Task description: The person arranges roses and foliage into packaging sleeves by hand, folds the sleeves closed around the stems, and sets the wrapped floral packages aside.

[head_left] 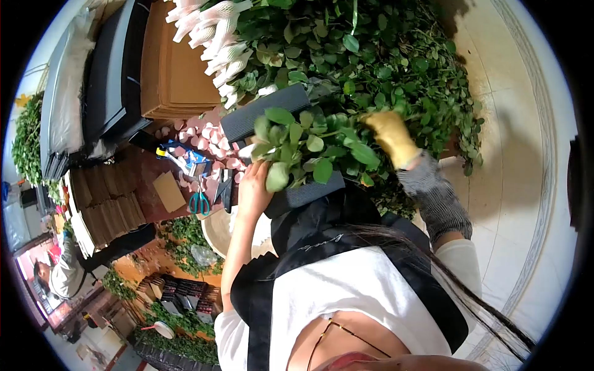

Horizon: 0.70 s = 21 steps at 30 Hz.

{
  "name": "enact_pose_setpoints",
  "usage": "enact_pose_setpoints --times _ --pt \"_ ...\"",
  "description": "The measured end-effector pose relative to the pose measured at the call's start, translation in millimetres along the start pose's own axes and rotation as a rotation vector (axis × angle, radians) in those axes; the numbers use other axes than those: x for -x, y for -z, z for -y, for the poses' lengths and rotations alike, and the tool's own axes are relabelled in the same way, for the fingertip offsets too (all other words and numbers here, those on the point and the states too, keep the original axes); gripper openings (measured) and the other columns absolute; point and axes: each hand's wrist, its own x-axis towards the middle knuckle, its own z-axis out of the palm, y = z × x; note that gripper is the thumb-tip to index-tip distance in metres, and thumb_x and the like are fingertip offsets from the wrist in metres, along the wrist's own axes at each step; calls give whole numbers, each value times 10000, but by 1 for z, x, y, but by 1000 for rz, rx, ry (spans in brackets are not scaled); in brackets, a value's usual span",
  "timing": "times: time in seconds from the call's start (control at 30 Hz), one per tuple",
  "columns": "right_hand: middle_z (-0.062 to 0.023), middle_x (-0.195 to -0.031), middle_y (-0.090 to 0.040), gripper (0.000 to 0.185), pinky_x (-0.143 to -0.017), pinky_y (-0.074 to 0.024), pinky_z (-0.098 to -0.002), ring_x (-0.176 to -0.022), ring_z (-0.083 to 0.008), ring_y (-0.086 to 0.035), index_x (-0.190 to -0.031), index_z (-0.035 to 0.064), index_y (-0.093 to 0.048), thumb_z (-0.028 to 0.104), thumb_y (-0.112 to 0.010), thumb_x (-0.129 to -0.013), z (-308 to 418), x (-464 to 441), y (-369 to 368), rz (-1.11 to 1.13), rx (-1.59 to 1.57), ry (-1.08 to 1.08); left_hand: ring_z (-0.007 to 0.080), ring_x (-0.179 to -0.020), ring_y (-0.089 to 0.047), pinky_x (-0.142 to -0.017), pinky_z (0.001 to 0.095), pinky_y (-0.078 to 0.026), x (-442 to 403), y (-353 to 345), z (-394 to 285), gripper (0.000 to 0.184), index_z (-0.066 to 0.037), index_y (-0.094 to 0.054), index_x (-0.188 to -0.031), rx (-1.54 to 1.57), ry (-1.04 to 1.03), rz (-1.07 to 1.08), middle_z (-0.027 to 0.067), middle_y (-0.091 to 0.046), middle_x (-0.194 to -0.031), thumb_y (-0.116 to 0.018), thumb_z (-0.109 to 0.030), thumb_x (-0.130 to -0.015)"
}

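Note:
Leafy rose stems (pixel 315 143) lie across a dark grey corrugated wrap (pixel 266 112), whose lower end (pixel 306 195) sticks out against my black apron. My bare left hand (pixel 252 184) is closed at the left end of this bunch, its fingertips partly hidden by leaves and a whitish piece. On the right, my right hand (pixel 391 137) wears a yellow glove and a grey striped sleeve. Its fingers curl around the stem side of the bunch, slightly blurred. Behind lies a large heap of leafy stems (pixel 383 68), with white-netted flower heads (pixel 216 31) at its left end.
Pink petals (pixel 213 139) litter the table, with teal-handled scissors (pixel 199 203), a blue tool (pixel 195 162) and a cardboard piece (pixel 169 191). A brown carton (pixel 179 68) and dark sheets (pixel 111 74) stand at left. A pale round bin (pixel 216 232) is below. Another person (pixel 68 272) is far left.

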Motion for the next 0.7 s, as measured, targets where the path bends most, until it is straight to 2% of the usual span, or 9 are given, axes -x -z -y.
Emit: enact_pose_setpoints --times 0.03,0.07,0.17,0.27,0.33,0.43,0.53,0.6,0.7 --pt "-95 -924 -724 55 -681 -550 -392 -790 -247 -676 -836 69 -694 54 -651 -806 6 8 -25 -65 -230 -298 361 -998 -611 -877 436 -500 -2 2 -3 434 16 -623 -1180 -4 -8 23 149 -651 -1112 -697 -29 -755" --pt "-136 -849 -718 128 -663 -545 -421 -748 -304 -683 -905 62 -729 102 -668 -799 7 8 -36 6 240 52 347 -1026 -605 -897 428 -491 -5 4 -6 433 16 -628 -1168 -8 -13 43 134 -649 -1124 -703 -44 -746" --pt "-154 -833 -700 141 -660 -544 -415 -791 -326 -683 -890 63 -726 39 -643 -779 24 12 -17 66 547 78 317 -1183 -522 -1029 450 -415 -12 3 -11 405 -20 -661 -1118 -249 -38 116 130 -598 -1239 -741 -187 -758" --pt "-162 -804 -691 120 -726 -542 -422 -789 -335 -673 -827 58 -723 39 -681 -717 -3 -1 -44 -41 378 112 382 -1225 -489 -1055 480 -390 -27 21 -18 357 -37 -675 -1068 -312 -188 -17 191 -542 -1298 -753 -218 -770" --pt "-179 -958 -707 164 -819 -541 -393 -869 -349 -662 -920 2 -703 75 -682 -774 -42 -6 -62 42 34 58 394 -1152 -509 -954 480 -445 -31 9 3 384 -14 -677 -1035 -152 -144 58 197 -531 -1223 -801 -177 -711" --pt "-205 -1239 -639 475 -936 -521 -390 -1079 -311 -645 -1302 42 -579 268 -670 -894 0 -27 25 629 54 -6 398 -1125 -520 -929 474 -457 -25 10 1 370 -5 -669 -1044 -80 -50 182 197 -534 -1190 -790 -126 -715" --pt "-170 -1430 -524 520 -1072 -458 -377 -1290 -301 -533 -1452 135 -467 225 -624 -964 19 -45 79 467 -296 35 403 -1180 -533 -964 434 -480 -6 -13 15 489 -27 -674 -1090 44 101 -10 201 -534 -1278 -785 37 -618" --pt "-155 -1400 -558 532 -1068 -464 -392 -1284 -298 -540 -1448 141 -475 209 -638 -946 15 -71 79 33 -218 174 394 -1195 -531 -983 424 -471 -5 -13 16 503 -30 -687 -1093 166 131 -63 180 -541 -1274 -772 50 -604" --pt "-138 -1389 -573 529 -1055 -453 -431 -1230 -342 -561 -1391 98 -528 126 -662 -880 -23 -122 36 -47 236 124 381 -1191 -526 -992 416 -457 -10 -11 11 509 -33 -686 -1094 225 139 -78 169 -542 -1283 -785 45 -600"
